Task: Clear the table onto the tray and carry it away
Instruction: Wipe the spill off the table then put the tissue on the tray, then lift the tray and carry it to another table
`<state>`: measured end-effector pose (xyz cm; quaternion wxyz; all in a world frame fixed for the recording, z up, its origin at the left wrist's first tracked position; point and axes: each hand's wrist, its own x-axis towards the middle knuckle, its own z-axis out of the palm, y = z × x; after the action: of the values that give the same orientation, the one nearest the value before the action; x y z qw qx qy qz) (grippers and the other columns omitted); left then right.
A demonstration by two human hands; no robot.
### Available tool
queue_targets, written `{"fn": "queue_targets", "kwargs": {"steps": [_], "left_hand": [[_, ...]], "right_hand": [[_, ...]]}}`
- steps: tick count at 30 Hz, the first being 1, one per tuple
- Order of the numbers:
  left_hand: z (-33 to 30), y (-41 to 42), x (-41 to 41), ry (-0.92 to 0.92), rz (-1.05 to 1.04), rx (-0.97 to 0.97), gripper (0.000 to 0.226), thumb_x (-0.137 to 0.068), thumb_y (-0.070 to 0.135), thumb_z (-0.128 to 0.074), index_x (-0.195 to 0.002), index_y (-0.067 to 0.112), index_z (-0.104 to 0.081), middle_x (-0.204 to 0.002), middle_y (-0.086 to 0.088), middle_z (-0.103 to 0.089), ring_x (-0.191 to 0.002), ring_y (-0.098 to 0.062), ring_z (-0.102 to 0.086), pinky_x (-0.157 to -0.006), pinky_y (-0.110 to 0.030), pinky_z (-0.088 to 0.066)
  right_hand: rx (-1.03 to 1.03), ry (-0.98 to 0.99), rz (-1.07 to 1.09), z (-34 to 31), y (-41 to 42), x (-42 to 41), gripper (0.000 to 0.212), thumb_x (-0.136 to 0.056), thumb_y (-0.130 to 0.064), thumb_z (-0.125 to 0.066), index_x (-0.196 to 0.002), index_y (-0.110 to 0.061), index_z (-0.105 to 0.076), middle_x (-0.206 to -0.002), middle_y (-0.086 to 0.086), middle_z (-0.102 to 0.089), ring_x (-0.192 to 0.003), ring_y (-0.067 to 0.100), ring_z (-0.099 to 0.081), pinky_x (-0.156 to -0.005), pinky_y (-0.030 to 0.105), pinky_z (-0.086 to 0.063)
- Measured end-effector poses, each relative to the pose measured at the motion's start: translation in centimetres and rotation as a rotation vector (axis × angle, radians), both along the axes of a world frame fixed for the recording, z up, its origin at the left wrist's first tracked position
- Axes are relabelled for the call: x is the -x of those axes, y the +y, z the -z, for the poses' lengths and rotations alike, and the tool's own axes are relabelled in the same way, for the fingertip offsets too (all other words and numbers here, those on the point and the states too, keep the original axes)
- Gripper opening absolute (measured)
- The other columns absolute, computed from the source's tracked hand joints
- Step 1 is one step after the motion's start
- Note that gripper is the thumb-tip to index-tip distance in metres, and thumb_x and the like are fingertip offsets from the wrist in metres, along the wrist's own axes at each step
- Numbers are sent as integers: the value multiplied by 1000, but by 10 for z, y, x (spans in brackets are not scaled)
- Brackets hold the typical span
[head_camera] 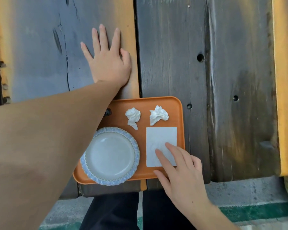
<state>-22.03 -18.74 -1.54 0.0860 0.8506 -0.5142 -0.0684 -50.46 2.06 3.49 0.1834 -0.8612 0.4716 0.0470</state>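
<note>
An orange tray (176, 103) lies at the near edge of the dark wooden table (223, 80). On it sit a white plate with a blue scalloped rim (110, 155), two crumpled white napkins (133, 117) (158, 114) and a flat square napkin (158, 140). My right hand (179, 173) rests with its fingertips on the flat napkin, fingers apart, gripping nothing. My left hand (108, 58) lies flat and open on the table beyond the tray. My left forearm hides the tray's left part, where a small dark object (107, 112) peeks out.
The table is made of wide dark planks with orange edges and a gap down the middle. Its near edge runs just below the tray. My legs in dark trousers and a concrete floor with a green stripe lie below.
</note>
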Motion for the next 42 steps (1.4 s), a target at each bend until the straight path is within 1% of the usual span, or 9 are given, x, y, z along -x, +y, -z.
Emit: {"fn": "queue_targets", "kwargs": {"steps": [13,17,20,23,25,27,30,35,42], "left_hand": [[-4,0,-2,31,22,-97,63,-99,38,-25,-162,33,-27,-173,-9,-14,-161,-29,-6,-125,-63,1],[-45,-8,-26,223,116,-264,60,-97,36,-41,-156,25,-37,-165,-15,-30,-153,-36,-24,-120,-55,-23],[-84,31,-51,366,52,-55,53,-95,28,-46,-147,17,-49,-144,-15,-50,-133,-31,-49,-110,-38,-40],[-105,129,-63,365,-301,247,41,-93,22,-45,-129,10,-61,-120,-13,-64,-105,-17,-59,-88,-16,-41],[-104,193,-51,443,-598,257,33,-96,18,-46,-123,9,-62,-116,-12,-68,-104,-20,-62,-87,-21,-39],[-93,238,-32,527,-719,60,30,-99,17,-50,-126,10,-61,-118,-9,-69,-105,-22,-61,-90,-31,-42],[-80,272,-17,603,-713,-108,30,-101,22,-52,-128,12,-61,-112,-2,-67,-107,-24,-62,-91,-36,-45],[-68,275,-17,678,-707,-63,18,-102,33,-55,-114,22,-64,-93,13,-66,-94,-15,-64,-82,-32,-44],[-54,263,1,673,-737,42,19,-105,35,-48,-99,20,-57,-101,0,-61,-93,-19,-59,-81,-35,-42]], "right_hand": [[9,-55,19,3,-6,7,41,-95,-46,-51,-133,-29,-56,-143,5,-51,-129,26,-46,-96,45,-35],[-26,-170,267,0,-28,8,45,-96,-41,-58,-137,-27,-46,-140,2,-45,-124,21,-45,-97,40,-44],[-142,-242,501,4,-45,8,51,-95,-43,-57,-140,-28,-38,-135,-6,-44,-114,10,-51,-87,32,-52],[-167,-274,612,9,-51,0,50,-97,-42,-56,-141,-28,-36,-121,-12,-49,-95,6,-56,-75,28,-53],[-163,-285,666,9,-54,-7,42,-99,-40,-53,-136,-25,-41,-111,-15,-45,-86,9,-58,-71,32,-56],[-159,-263,731,9,-54,-14,32,-99,-39,-52,-127,-23,-47,-107,-14,-43,-86,12,-59,-71,35,-57],[-165,-246,786,7,-48,-19,16,-100,-38,-50,-112,-27,-49,-105,-11,-47,-87,14,-59,-70,33,-55],[-138,-222,804,7,-41,-20,12,-101,-35,-49,-106,-24,-49,-102,-8,-47,-88,14,-58,-70,30,-49],[-102,-223,809,12,-40,-24,17,-101,-36,-49,-107,-20,-52,-105,-3,-53,-89,15,-58,-71,32,-48]]}}
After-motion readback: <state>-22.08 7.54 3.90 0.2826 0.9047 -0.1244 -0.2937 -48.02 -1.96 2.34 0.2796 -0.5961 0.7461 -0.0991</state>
